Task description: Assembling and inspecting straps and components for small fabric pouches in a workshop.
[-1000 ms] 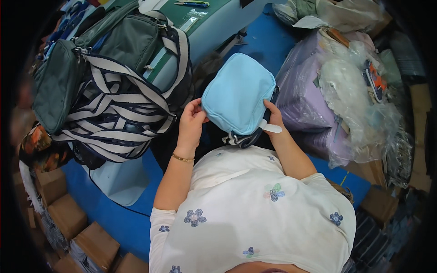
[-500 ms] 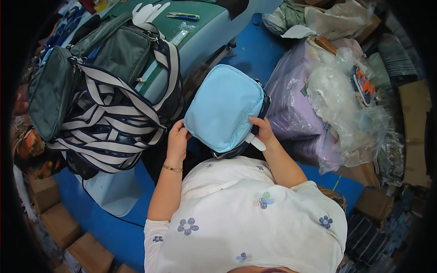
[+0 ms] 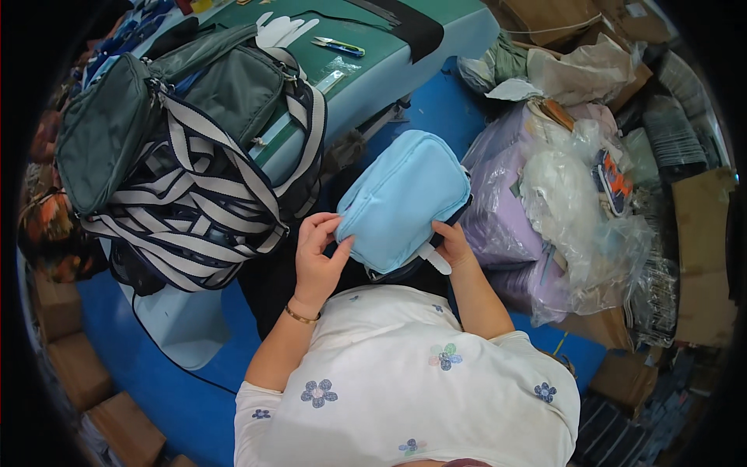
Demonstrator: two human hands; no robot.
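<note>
A small light blue pouch bag (image 3: 405,204) with rounded corners and a dark back is held up in front of my body, tilted so its left side shows. My left hand (image 3: 320,253) grips its lower left edge, thumb and fingers pinching the fabric near the seam. At the lower right corner my right hand (image 3: 453,246) has hold of the bag, its thumb on the blue front and the other fingers mostly hidden behind. Beside the right hand a white tab (image 3: 435,259) hangs from the bag's lower edge.
Dark green bags (image 3: 105,132) with tangled striped straps (image 3: 202,194) heap up at left. Thread snips (image 3: 339,47) and a white glove (image 3: 284,33) lie on the green table (image 3: 397,66). To the right stands a plastic-wrapped lilac stack (image 3: 506,194); cardboard boxes (image 3: 128,428) line the floor.
The blue bag has tipped, turning its left side into view. My left hand has shifted up its left edge and now pinches the fabric. My right hand keeps its hold.
</note>
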